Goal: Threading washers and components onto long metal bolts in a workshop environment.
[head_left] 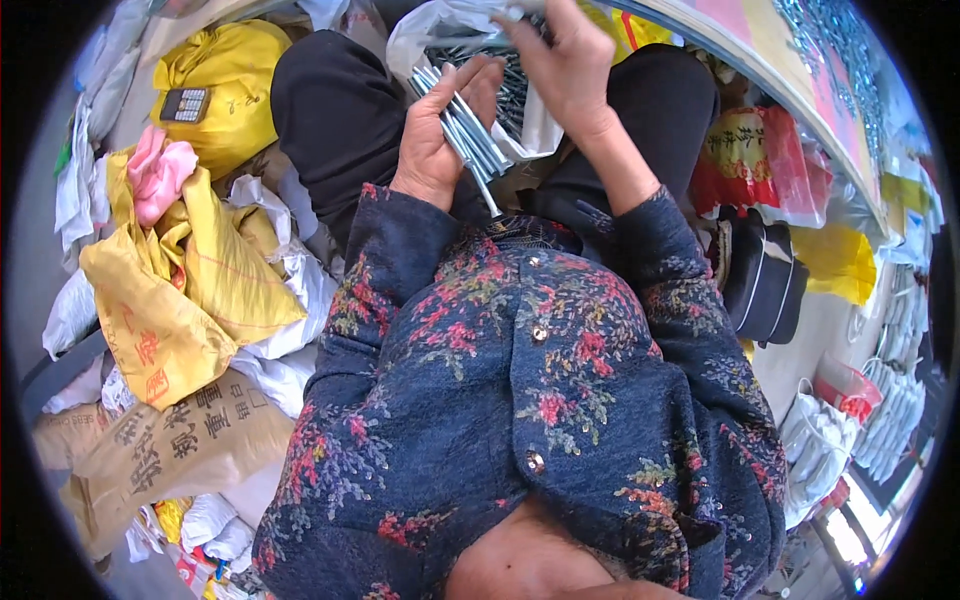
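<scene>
My left hand (438, 135) is closed around a bundle of long silvery bolts (468, 140). Their shafts lie roughly side by side, and one sticks out lower than the others toward my jacket. Just to the right, my right hand (568, 62) is raised over the rim of a white plastic bag (543, 130), its fingers pinched together. Motion blurs those fingertips, and a small pale spot shows at them; what they hold I cannot make out. Between my knees the bag stands open, with many dark metal bolts (512, 95) inside. My hands partly hide them.
Yellow bags (215, 80), one with a dark keypad device (185, 105) on it, and crumpled sacks (160, 310) lie to my left. At the right are a slanted board edge (800, 115), a red-and-clear package (755, 160), a black case (768, 280) and white bundles (815, 450).
</scene>
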Demonstrator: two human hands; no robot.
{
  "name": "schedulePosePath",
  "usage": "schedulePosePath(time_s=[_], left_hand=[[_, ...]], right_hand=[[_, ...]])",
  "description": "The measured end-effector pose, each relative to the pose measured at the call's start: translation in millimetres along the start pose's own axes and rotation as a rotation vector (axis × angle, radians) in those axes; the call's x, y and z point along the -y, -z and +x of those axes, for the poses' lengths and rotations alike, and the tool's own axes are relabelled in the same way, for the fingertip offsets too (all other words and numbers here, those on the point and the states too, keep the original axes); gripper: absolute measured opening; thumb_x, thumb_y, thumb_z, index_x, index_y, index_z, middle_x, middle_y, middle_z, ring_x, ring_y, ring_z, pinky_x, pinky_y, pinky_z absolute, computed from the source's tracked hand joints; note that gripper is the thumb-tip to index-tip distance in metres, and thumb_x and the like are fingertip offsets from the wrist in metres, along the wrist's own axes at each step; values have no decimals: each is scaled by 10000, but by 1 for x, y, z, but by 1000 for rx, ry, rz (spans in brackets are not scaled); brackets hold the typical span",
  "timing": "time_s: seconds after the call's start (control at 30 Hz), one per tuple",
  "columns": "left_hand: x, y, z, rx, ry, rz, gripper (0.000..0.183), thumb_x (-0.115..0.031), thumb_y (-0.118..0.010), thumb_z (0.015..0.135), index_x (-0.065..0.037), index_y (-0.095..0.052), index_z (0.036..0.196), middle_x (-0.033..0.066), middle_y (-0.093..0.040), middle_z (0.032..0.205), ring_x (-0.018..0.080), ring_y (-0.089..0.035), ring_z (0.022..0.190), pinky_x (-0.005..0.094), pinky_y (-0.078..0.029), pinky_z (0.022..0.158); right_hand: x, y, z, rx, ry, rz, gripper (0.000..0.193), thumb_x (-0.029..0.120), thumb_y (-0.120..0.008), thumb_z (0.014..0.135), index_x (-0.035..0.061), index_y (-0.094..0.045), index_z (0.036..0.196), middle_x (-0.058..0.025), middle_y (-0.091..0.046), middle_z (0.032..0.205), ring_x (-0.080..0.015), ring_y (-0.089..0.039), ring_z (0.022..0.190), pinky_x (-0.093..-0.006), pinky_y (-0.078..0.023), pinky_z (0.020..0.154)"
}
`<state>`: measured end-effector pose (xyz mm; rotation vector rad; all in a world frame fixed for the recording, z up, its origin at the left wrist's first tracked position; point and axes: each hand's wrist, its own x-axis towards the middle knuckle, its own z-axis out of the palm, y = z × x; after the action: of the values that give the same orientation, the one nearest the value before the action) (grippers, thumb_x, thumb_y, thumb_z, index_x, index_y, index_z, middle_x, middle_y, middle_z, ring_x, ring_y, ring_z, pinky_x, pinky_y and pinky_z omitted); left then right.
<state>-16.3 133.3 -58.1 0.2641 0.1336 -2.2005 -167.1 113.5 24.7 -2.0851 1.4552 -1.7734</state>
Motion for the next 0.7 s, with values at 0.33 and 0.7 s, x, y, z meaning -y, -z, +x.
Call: schedulePosePath(time_s=[0.33, 0.7], left_hand=[[6, -20, -6, -184, -326, 351, 237, -218, -557, 958, 13, -586, 994, 195, -637, 1112, 260, -622, 1021, 420, -506, 927], [-13, -75, 34, 127, -506, 676, 259, -182, -426, 1006, -25, -571, 1151, 25, -593, 1061, 112, -568, 973, 277, -461, 873]], right_hand=[[10, 14, -46, 524, 224, 155, 312, 252, -748, 746, 33, -643, 942, -143, -651, 1019, -294, -649, 888, -347, -513, 792], [19, -19, -9, 67, 30, 157, 545, 378, -666, 812, -20, -571, 1173, -218, -565, 1177, -348, -531, 1132, -433, -424, 925]])
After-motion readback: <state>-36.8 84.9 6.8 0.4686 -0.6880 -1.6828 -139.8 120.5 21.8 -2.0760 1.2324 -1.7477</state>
